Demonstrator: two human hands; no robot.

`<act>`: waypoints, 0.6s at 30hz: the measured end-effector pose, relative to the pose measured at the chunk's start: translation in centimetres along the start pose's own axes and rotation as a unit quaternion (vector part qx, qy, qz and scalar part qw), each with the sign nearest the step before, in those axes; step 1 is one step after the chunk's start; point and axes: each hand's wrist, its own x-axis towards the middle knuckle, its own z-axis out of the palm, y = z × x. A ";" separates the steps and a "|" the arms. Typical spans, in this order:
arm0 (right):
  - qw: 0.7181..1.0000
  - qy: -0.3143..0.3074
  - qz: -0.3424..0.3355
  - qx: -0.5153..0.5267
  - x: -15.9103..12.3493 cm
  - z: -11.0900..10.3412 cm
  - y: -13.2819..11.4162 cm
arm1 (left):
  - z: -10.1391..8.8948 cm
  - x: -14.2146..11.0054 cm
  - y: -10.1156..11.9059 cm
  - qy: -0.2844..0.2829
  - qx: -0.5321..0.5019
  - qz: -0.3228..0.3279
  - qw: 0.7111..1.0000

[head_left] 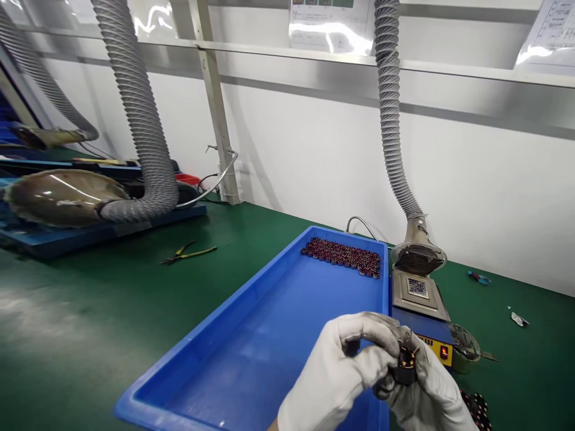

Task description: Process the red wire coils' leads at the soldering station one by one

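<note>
My left hand [330, 368], in a white glove with greyed fingertips, is closed, its fingertips on a small black round part [405, 366] with copper-coloured contacts. My right hand [433, 386], gloved too, closes on the same part from the other side. Something dark [351, 347] shows inside the curl of my left fingers; I cannot make out what it is. Both hands are over the right edge of a long blue tray [251, 293]. Packed rows of small dark round parts [344, 256] fill the tray's far end.
Right of the tray stands a solder pot [420, 293] under a fume hood [418, 257] on a ribbed hose [390, 108]. A small round container [465, 350] and more dark parts [478, 410] lie near it. Pliers [188, 252] rest on the green bench at left.
</note>
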 end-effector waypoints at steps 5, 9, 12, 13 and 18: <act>1.000 0.009 0.009 0.001 -0.4 -0.6 -0.4 | -0.7 -0.4 0.5 0.119 -0.047 0.030 0.991; 0.998 0.022 -0.032 -0.056 -0.6 -0.6 -0.5 | -0.5 0.0 1.2 0.012 0.083 -0.033 0.996; 0.994 0.037 -0.071 -0.080 -0.2 -1.0 -0.3 | 0.1 0.1 1.0 -0.015 0.130 0.041 0.991; 0.991 0.043 -0.090 -0.088 0.0 -1.3 -0.2 | 0.2 0.0 0.8 0.000 0.131 0.084 0.988; 0.947 0.127 -0.249 -0.156 0.3 -2.4 0.6 | 0.1 -0.4 0.6 0.130 0.093 0.188 0.969</act>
